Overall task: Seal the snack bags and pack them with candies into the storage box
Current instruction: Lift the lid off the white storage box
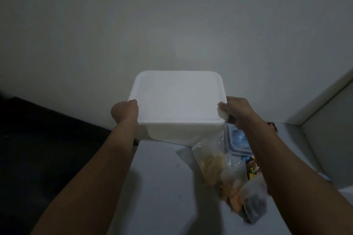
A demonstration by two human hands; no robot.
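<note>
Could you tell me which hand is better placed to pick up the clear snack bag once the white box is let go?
The right hand, probably. Both hands grip the white storage box, but the clear snack bag lies on the table just below the right forearm, while the left hand is on the box's far side.

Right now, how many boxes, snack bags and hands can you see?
White storage box: 1
Clear box with blue rim: 1
Clear snack bags: 2, one with orange snacks, one with dark snacks
Hands: 2, left hand, right hand
Total: 6
</note>
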